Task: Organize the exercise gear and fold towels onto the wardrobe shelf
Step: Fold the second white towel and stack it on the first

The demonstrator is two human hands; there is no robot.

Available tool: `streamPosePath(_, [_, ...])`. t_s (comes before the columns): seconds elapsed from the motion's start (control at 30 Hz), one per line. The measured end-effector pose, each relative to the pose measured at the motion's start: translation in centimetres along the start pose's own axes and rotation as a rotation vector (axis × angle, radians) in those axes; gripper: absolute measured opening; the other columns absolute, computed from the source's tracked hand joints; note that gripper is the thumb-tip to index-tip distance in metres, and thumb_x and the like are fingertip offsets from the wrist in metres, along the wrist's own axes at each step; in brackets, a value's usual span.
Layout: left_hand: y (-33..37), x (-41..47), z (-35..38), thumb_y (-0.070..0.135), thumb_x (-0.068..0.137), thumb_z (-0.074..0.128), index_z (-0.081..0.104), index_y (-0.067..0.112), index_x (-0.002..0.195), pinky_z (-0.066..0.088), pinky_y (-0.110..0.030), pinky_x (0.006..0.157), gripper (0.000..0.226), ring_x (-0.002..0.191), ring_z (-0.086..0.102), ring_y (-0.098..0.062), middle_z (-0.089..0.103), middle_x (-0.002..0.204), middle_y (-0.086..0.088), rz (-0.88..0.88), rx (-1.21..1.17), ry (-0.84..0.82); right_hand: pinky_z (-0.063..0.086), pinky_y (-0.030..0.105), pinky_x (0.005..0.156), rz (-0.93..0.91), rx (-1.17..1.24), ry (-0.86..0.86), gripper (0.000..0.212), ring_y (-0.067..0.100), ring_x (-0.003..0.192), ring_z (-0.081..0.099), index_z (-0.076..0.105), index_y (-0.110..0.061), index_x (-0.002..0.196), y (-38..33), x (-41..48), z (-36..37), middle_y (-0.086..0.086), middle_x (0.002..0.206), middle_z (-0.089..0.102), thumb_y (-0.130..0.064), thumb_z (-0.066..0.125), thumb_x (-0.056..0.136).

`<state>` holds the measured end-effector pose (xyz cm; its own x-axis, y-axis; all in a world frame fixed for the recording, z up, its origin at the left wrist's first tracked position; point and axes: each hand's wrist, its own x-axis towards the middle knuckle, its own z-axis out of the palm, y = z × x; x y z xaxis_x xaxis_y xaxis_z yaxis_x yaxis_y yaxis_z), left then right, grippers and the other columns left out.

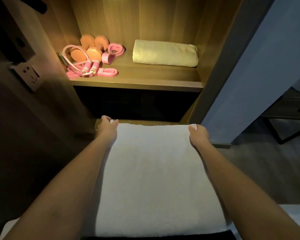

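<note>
The white towel (pixel 156 170) lies spread flat before the person, lower than the wardrobe shelf (pixel 137 84) and in front of it. Its far edge is stretched between the two hands. What it rests on is hidden beneath it.

The left hand (pixel 107 129) pinches the far left corner and the right hand (pixel 198 134) pinches the far right one. On each side the fingers (pixel 191 129) are curled close on the cloth in a narrow pinch, with a tip of white corner showing past them.

The step in hand looks to be folding this second towel. The next move probably calls for drawing both corners back toward the near edge, kept level so the edges meet squarely. The towel would then be halved again until it matches the one already stored.

That folded towel (pixel 164 53) sits on the right of the shelf, with bare wood in front of it. On the left the orange dumbbells (pixel 92 47), the pink jump rope (pixel 90 65) and the pink bands (pixel 115 49) are grouped close together, some touching. A wall socket (pixel 27 75) hangs on the panel further left.
</note>
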<state>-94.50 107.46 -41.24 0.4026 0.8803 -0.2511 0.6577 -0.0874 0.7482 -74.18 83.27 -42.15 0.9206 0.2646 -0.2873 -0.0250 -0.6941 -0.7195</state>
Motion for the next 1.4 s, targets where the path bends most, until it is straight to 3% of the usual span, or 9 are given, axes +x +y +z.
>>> streamPosePath(0.1, [-0.8, 0.2, 1.1, 0.043, 0.101, 0.042, 0.039, 0.014, 0.13, 0.046, -0.041, 0.079, 0.041, 0.099, 0.055, -0.03, 0.053, 0.124, -0.014, -0.094, 0.064, 0.004, 0.045, 0.04, 0.089, 0.112, 0.063, -0.014, 0.042, 0.035, 0.11, 0.056, 0.054, -0.005, 0.13, 0.8, 0.5, 1.2, 0.018, 0.124, 0.059, -0.034, 0.039, 0.103])
streamPosePath(0.23, [-2.6, 0.1, 2.7, 0.059, 0.096, 0.036, 0.035, 0.005, 0.145, 0.038, -0.049, 0.103, 0.074, 0.127, 0.045, -0.041, 0.043, 0.144, -0.02, -0.385, 0.146, -0.125, 0.045, 0.045, 0.095, 0.442, 0.036, -0.135, 0.06, 0.038, 0.12, 0.053, 0.042, -0.008, 0.142, 1.6, 0.7, 1.9, 0.017, 0.138, 0.051, -0.05, 0.038, 0.099])
streamPosePath(0.37, [-3.9, -0.1, 3.2, 0.055, 0.097, 0.04, 0.053, 0.006, 0.128, 0.048, -0.046, 0.092, 0.06, 0.11, 0.056, -0.036, 0.057, 0.126, -0.018, -0.261, 0.15, -0.01, 0.047, 0.045, 0.09, 0.323, 0.031, -0.039, 0.061, 0.037, 0.112, 0.057, 0.047, -0.006, 0.135, 2.5, 1.3, 3.1, 0.017, 0.129, 0.057, -0.054, 0.035, 0.099])
streamPosePath(0.5, [-4.0, -0.4, 2.7, 0.054, 0.098, 0.04, 0.055, 0.009, 0.126, 0.048, -0.045, 0.088, 0.055, 0.109, 0.057, -0.034, 0.058, 0.122, -0.015, -0.246, 0.152, 0.027, 0.049, 0.047, 0.094, 0.325, 0.021, -0.055, 0.061, 0.037, 0.11, 0.058, 0.05, -0.006, 0.132, 2.4, 1.0, 3.0, 0.018, 0.125, 0.059, -0.055, 0.035, 0.099])
streamPosePath(0.73, [-5.9, -2.7, 1.4, 0.059, 0.097, 0.032, 0.046, 0.008, 0.138, 0.039, -0.041, 0.086, 0.067, 0.111, 0.052, -0.032, 0.052, 0.132, -0.017, -0.367, 0.2, -0.234, 0.044, 0.045, 0.096, 0.399, -0.076, -0.262, 0.068, 0.034, 0.115, 0.056, 0.051, -0.011, 0.133, 3.1, -1.7, 1.1, 0.016, 0.132, 0.056, -0.063, 0.026, 0.097])
streamPosePath(0.87, [-7.8, -5.5, 0.6, 0.059, 0.098, 0.03, 0.048, 0.01, 0.135, 0.041, -0.042, 0.086, 0.064, 0.11, 0.054, -0.03, 0.054, 0.128, -0.015, -0.348, 0.225, -0.207, 0.043, 0.049, 0.1, 0.38, -0.051, -0.327, 0.068, 0.035, 0.117, 0.055, 0.049, -0.014, 0.135, 4.2, -4.0, 0.2, 0.015, 0.133, 0.055, -0.064, 0.026, 0.096])
streamPosePath(1.1, [-5.8, -4.8, 1.5, 0.055, 0.098, 0.036, 0.05, 0.019, 0.106, 0.044, -0.035, 0.071, 0.04, 0.088, 0.056, -0.019, 0.055, 0.098, -0.003, -0.175, 0.19, -0.105, 0.047, 0.043, 0.087, 0.176, -0.016, -0.242, 0.061, 0.026, 0.103, 0.059, 0.051, -0.017, 0.131, 2.6, -3.8, 1.3, 0.008, 0.123, 0.06, -0.061, 0.028, 0.097])
streamPosePath(1.2, [-6.3, -4.0, 1.1, 0.051, 0.099, 0.039, 0.055, 0.014, 0.11, 0.041, -0.03, 0.063, 0.041, 0.078, 0.054, -0.016, 0.058, 0.099, -0.005, -0.228, 0.166, -0.05, 0.045, 0.042, 0.086, 0.258, 0.003, -0.178, 0.059, 0.032, 0.108, 0.058, 0.051, -0.012, 0.132, 3.2, -2.4, 0.9, 0.012, 0.125, 0.059, -0.057, 0.033, 0.098])
streamPosePath(1.4, [-6.4, -2.7, 0.9, 0.051, 0.099, 0.037, 0.055, 0.007, 0.125, 0.041, -0.038, 0.075, 0.054, 0.084, 0.052, -0.022, 0.054, 0.099, -0.008, -0.328, 0.136, -0.077, 0.046, 0.041, 0.086, 0.352, 0.001, -0.221, 0.06, 0.03, 0.103, 0.058, 0.052, -0.011, 0.132, 2.9, -1.6, 1.1, 0.013, 0.127, 0.059, -0.058, 0.034, 0.098])
